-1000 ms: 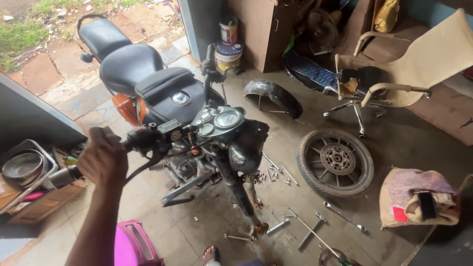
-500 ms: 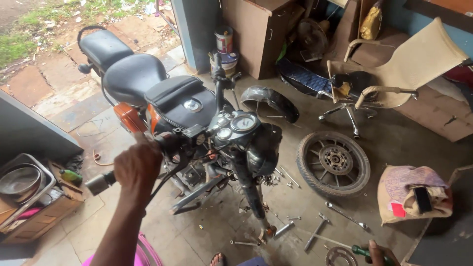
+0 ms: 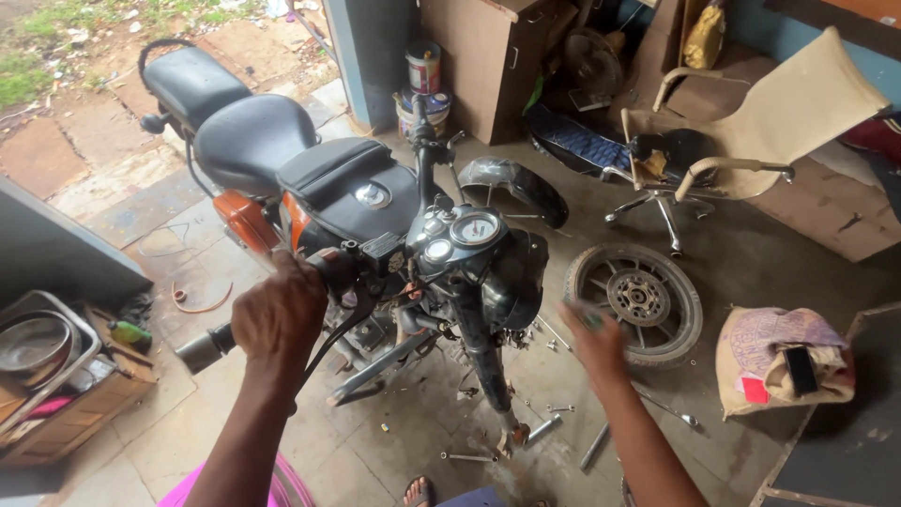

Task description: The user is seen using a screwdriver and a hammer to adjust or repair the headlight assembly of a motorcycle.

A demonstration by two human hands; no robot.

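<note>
A black motorcycle (image 3: 357, 188) stands on the tiled floor with its front wheel off and its bare fork (image 3: 488, 376) pointing down. My left hand (image 3: 280, 314) is closed around the left handlebar, just inside the black grip (image 3: 202, 349). My right hand (image 3: 593, 345) is raised and blurred to the right of the fork, in front of the headlight housing. Something small and green shows at its fingers, and I cannot tell whether it is held. The loose spoked wheel (image 3: 633, 300) lies flat on the floor just beyond that hand.
A black mudguard (image 3: 516, 188) lies behind the bike. Bolts and rods (image 3: 563, 427) are scattered under the fork. A beige chair (image 3: 760, 131) stands at the back right, a cloth sack (image 3: 779, 357) at right, a crate with a metal bowl (image 3: 38, 357) at left.
My view has shifted left and closer to the bike. My right hand has risen from the floor at the bottom edge up to beside the fork. The left hand stays on the handlebar.
</note>
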